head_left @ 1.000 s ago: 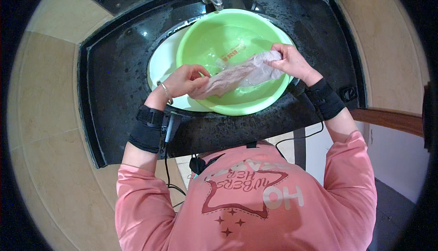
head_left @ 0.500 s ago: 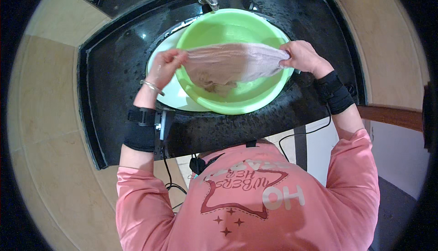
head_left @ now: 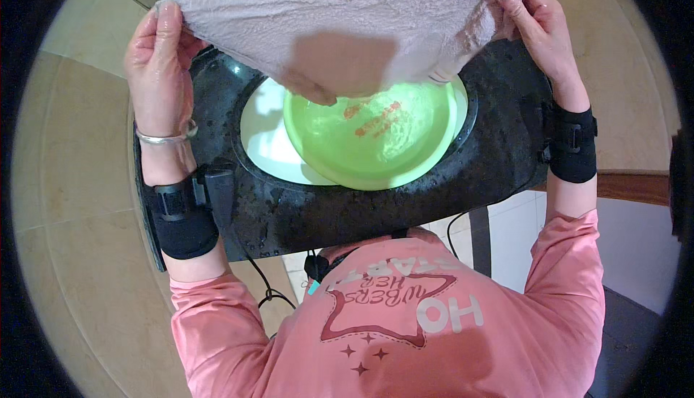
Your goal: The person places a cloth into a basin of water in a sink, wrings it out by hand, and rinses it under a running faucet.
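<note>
Towel (head_left: 354, 7) spread wide above the green basin (head_left: 325, 152)

Left hand (head_left: 160, 65) pinches the pale cloth's left end; right hand (head_left: 538, 29) grips its right. Hanging between them, it hides the basin's far rim. Water fills the basin, set in a white sink (head_left: 266, 145).

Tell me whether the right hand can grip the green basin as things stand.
Probably not: the right hand holds one end of the pale cloth, though the near rim of the green basin lies uncovered.
</note>
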Demonstrator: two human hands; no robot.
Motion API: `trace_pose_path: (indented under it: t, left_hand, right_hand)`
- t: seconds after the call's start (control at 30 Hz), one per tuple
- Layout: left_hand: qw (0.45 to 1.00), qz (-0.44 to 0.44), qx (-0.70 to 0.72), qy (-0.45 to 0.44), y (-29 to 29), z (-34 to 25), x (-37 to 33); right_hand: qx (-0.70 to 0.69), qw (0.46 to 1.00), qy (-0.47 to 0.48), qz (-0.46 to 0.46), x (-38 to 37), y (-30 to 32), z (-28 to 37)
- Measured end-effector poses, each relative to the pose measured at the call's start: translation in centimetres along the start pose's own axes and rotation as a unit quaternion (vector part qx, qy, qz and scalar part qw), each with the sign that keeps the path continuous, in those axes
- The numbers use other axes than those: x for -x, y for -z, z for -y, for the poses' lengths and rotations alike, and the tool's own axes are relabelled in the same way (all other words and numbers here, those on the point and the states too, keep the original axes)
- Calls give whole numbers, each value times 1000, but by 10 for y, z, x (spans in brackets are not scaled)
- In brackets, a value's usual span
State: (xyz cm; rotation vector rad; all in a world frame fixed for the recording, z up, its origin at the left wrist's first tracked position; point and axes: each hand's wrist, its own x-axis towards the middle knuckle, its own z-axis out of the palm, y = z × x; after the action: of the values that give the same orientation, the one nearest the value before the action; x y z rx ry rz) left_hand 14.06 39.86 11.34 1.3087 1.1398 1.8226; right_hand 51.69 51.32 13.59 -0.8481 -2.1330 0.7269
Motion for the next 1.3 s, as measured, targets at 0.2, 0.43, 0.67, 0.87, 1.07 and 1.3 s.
trace_pose_path:
  t: [0.2,0.43,0.67,0.87,1.07,1.3]
  left_hand:
    - [990,28,-41,133,-6,78,23]
    - [878,286,-359,139,-65,197,97]
    - [624,516,-565,157,-91,216,129]
    - [631,525,-559,122,-76,206,114]
    - [798,308,-492,160,-47,143,66]
    - [978,127,-164,20,-50,66,17]
  right_hand:
    - [10,996,-52,67,13,-50,-50]
    - [284,883,-161,338,45,-146,-112]
    - [372,705,-101,595,56,-193,-96]
    - [296,729,-104,609,64,-180,-108]
    - [269,874,-105,391,36,-106,-88]
    - [169,973,-13,154,-3,-58,-14]
